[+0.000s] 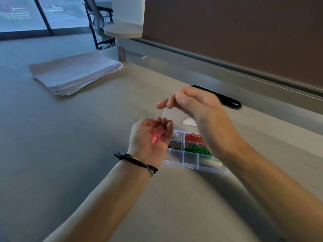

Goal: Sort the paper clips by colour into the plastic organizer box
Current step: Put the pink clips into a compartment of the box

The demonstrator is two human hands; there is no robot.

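The left hand (148, 137), palm up with fingers curled into a cupped grip, holds a bunch of pink paper clips (157, 134) just beside the clear plastic compartmented organizer box (190, 158) on the grey bench (70, 137). The right hand (195, 103) hovers above the box's raised lid, fingers loosely bent; whether its grip pinches anything cannot be told. Orange clips (194, 137) and green clips (197, 149) fill separate compartments.
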